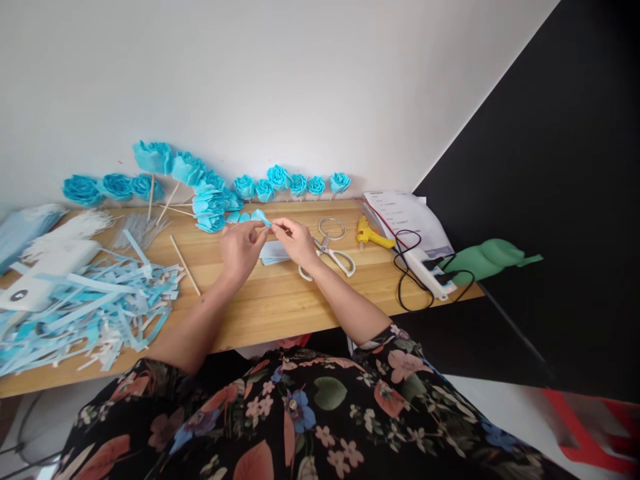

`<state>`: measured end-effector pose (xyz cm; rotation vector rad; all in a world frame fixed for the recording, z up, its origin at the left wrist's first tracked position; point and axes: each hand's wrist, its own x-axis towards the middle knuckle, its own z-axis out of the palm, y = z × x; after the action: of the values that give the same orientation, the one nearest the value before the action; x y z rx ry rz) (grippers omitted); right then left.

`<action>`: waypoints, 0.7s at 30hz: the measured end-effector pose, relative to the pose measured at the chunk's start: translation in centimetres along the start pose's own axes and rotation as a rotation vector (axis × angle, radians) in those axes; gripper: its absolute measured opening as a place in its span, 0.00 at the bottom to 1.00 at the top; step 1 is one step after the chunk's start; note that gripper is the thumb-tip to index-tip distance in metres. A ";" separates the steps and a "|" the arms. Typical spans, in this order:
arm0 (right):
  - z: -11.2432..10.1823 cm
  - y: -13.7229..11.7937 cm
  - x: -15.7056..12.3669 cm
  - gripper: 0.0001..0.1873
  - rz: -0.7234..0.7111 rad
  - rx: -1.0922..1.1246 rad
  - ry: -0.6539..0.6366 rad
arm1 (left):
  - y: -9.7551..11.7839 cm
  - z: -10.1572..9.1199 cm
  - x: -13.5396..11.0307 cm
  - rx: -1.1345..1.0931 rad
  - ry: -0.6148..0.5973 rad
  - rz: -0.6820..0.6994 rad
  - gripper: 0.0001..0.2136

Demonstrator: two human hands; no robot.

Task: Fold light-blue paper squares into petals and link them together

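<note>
Between the fingertips of my left hand [241,248] and my right hand [294,241] is a small piece of blue crepe paper [261,216], shaped like a petal. Both hands pinch it above the table. Under them lies a small stack of pale blue paper strips [274,253], partly covered by my fingers. Just behind, a few cut blue petals [238,217] rest on the wood. White-handled scissors [326,248] lie open beside my right hand, partly hidden by my wrist. A thin wooden stick [185,265] is left of my left forearm.
Several blue paper roses [278,177] line the wall. Paper scraps [125,300] cover the table's left side, near a white package [55,275]. A tape ring [332,228], yellow glue gun [374,233], power strip [425,272] with black cables, printed sheets [413,220] and green object [487,259] are right.
</note>
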<state>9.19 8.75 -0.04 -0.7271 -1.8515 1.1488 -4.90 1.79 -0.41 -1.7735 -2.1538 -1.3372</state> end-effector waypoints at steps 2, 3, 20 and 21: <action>0.0 0.1 0.0 0.13 0.001 -0.015 0.000 | 0.0 0.0 -0.1 0.000 -0.002 0.012 0.11; 0.0 0.1 0.0 0.13 0.003 -0.021 0.002 | 0.1 0.0 -0.1 0.001 -0.004 0.016 0.11; -0.1 0.5 0.2 0.13 0.005 -0.025 -0.019 | -0.2 0.1 -0.1 -0.055 -0.049 0.028 0.13; -0.1 0.6 0.2 0.13 0.009 -0.018 -0.021 | -0.2 0.0 0.0 -0.054 -0.046 0.029 0.14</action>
<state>9.20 9.16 -0.46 -0.7361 -1.8804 1.1509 -5.04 1.84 -0.52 -1.8659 -2.1255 -1.3733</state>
